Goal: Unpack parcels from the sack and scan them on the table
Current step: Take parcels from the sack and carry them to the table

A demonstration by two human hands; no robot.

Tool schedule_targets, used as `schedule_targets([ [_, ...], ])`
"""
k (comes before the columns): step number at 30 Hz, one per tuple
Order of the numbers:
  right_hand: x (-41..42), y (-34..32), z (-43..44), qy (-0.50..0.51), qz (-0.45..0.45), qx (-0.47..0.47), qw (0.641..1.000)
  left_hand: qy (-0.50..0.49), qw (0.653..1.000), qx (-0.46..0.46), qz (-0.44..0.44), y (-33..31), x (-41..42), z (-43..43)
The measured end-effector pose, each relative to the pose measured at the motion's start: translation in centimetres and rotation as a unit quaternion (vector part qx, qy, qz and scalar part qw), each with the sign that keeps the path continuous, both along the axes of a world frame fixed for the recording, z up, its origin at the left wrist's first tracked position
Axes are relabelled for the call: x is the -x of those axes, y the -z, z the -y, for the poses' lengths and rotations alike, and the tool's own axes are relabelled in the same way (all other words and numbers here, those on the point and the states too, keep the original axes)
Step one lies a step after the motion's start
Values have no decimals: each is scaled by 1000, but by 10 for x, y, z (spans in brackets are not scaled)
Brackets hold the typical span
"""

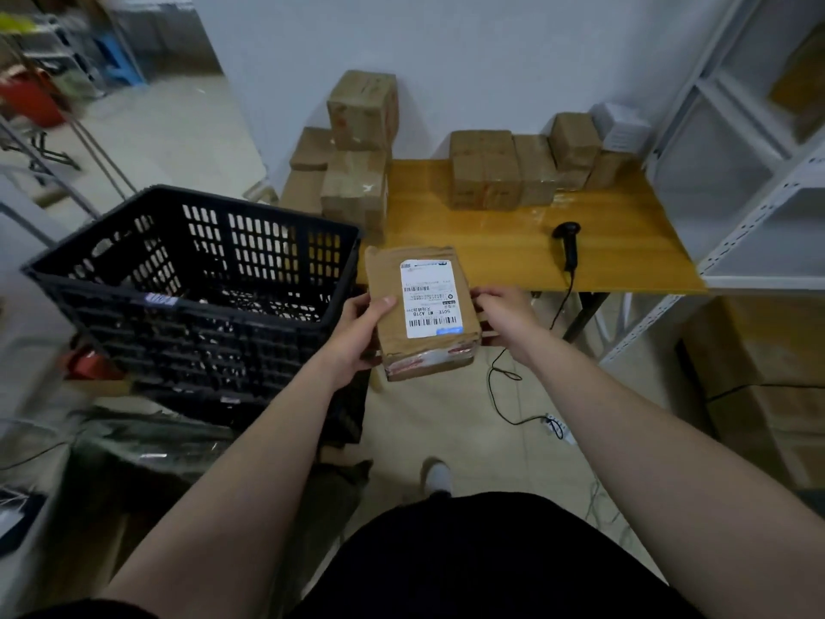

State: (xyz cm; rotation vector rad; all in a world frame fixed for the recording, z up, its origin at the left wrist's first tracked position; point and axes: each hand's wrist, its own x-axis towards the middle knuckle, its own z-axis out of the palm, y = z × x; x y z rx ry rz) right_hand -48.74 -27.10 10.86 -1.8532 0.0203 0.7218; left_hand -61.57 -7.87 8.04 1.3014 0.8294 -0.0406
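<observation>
Arms outstretched, left hand (362, 326) and right hand (504, 314) gripping parcel (422, 312)

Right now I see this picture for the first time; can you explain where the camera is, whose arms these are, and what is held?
No machine here: the camera sits on a person's head and looks down, so both bare arms are that person's own. The left hand and right hand grip a brown parcel, white barcode label up, near the front edge of the yellow table. On it lie a black scanner with its cable and brown boxes by the wall. A black crate stands to the left.
</observation>
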Motion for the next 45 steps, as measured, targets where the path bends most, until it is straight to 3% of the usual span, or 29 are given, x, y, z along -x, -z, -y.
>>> schedule_targets([
  [13,253,18,50,41,-29,-78,996,-39,999,-33,2,-27,266,61],
  [20,347,12,8,-32,-51,-73,996,-109,993,-28,-27,-32,383,32],
  [26,411,28,-51,-81,-129,-72,986,-195,977,30,-85,-15,463,-20],
  [31,452,71,-117,-104,-186,-26,977,-188,968,37,-164,26,511,-78],
  [39,501,156,-232,-41,-219,91,971,-179,953,112,-216,116,531,-196],
  [45,506,204,-278,20,-268,152,951,-149,956,-1,-251,182,510,-255],
])
